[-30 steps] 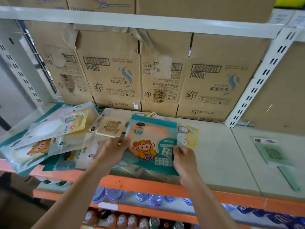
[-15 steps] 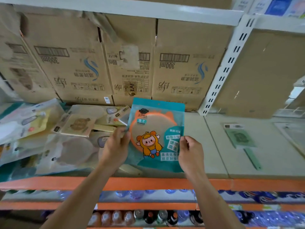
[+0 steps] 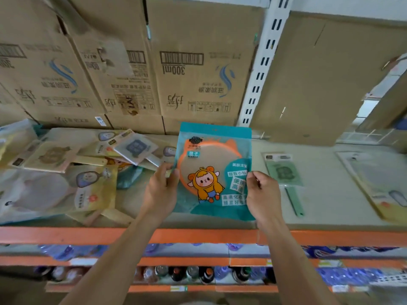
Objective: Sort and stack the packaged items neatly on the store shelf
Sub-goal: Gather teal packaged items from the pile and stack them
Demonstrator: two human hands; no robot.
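While our left hand (image 3: 161,190) and right hand (image 3: 263,195) pinch the teal mirror packet (image 3: 214,170) by its side edges, we hold it above the shelf (image 3: 326,223).

Shelf (image 3: 326,219) board: bare strip between the teal mirror pack (image 3: 214,170) and the green paddle pack (image 3: 284,172), open from front edge to back.

Left of the teal pack: loose pile of packs (image 3: 66,172), overlapping, fills the board from the front edge to the cartons (image 3: 198,69). No bare board visible there.

Back: cartons stand in a row along the rear, blocking depth. White slotted upright (image 3: 262,69) rises behind the teal pack's right edge.

Far right: a pale flat pack (image 3: 378,186) lies near the frame edge; narrow bare strip between it and the green pack.

Both hands (image 3: 161,188) (image 3: 263,194) hold the teal pack above the front orange rail (image 3: 66,235); air above the bare strip is unobstructed.
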